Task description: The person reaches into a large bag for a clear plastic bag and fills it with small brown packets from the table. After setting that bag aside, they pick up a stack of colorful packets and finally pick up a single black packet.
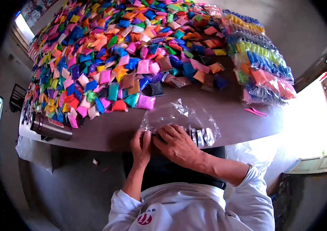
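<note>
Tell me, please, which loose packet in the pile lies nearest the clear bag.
The pink packet right of the teal packet at the front of the pile; others lie farther from the clear bag.

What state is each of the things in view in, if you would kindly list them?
Clear bag: on the table, partly filled; opening unclear
Silvery packets: side by side in the bag
Left hand: at the bag's near edge, grip unclear
Right hand: fingers bent, grip unclear
Coloured packets: filled, loosely heaped
Packed bags: full, stacked
Metal flask: near the table's edge, closure unclear
</note>
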The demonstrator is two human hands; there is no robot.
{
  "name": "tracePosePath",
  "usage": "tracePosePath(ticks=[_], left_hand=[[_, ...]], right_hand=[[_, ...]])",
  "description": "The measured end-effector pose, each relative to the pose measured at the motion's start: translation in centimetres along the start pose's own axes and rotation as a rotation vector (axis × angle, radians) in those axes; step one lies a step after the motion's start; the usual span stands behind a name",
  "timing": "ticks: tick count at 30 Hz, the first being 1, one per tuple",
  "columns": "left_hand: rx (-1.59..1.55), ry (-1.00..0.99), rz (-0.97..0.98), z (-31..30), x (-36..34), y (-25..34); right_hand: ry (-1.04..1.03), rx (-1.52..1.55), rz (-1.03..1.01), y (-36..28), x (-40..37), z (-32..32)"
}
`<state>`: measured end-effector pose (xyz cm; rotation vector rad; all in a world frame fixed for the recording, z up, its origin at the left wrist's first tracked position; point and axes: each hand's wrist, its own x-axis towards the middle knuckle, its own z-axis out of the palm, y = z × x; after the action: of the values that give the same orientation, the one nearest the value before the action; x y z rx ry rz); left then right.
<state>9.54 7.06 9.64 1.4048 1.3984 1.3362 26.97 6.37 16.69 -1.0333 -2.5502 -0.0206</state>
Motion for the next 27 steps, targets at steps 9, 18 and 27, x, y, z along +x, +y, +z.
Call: tracePosePath(ticks=[9, 18, 27], left_hand=[[0.084, 0.003, 0.076, -0.2, -0.1, 0.4], [0.059, 0.044, 0.041, 0.1, -0.1, 0.6], [-0.110, 0.024, -0.213, -0.7, 1.7, 2.2]], right_hand=[[0.005, 0.071, 0.238, 1.8, -5.1, -3.9], [-0.027, 0.045, 0.139, 3.5, -6.7, -3.0], [-0.033, 0.115, -0.006, 6.2, -4.4, -3.2]])
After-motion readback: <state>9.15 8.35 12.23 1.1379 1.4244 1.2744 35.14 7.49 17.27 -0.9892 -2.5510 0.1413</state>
